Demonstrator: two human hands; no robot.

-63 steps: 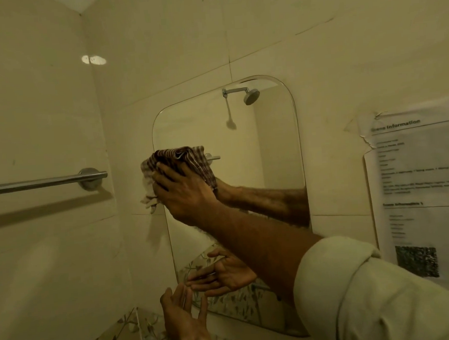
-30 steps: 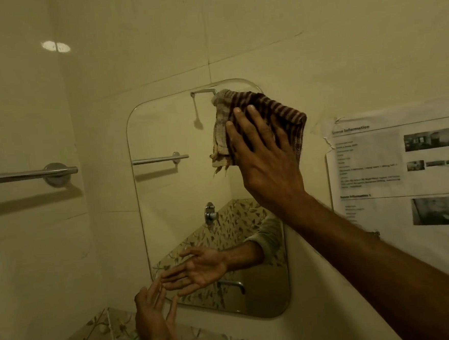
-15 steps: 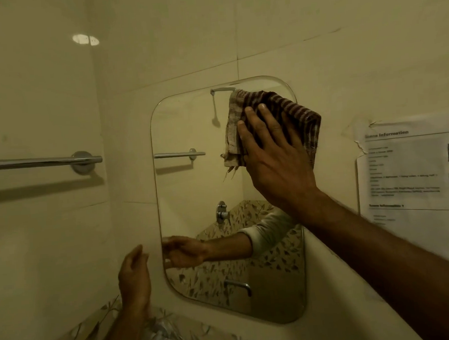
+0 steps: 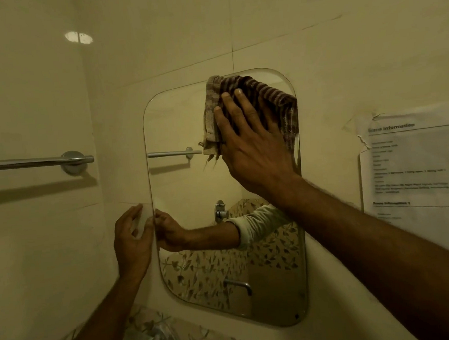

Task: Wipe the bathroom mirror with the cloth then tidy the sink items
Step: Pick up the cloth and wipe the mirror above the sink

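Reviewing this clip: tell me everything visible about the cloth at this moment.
The cloth is a thin woven rag, striped dark brown and pale, with a lighter checked border and frayed threads hanging from its lower left corner. It looks folded or bunched, and lies flat against the upper right part of the mirror, reaching its top edge. The right hand presses it there with spread fingers. Nothing else touches it.

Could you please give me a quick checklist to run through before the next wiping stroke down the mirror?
1. Striped cloth pressed flat under the right hand: ok.
2. Cloth at the top right corner of the mirror, ready to start: ok.
3. Left hand steadying the mirror's left edge: ok.
4. Glass below the cloth free of obstacles: ok.
5. Printed notice beside the mirror out of the cloth's path: ok.
6. Smears remaining on the glass: cannot tell in this dim light.
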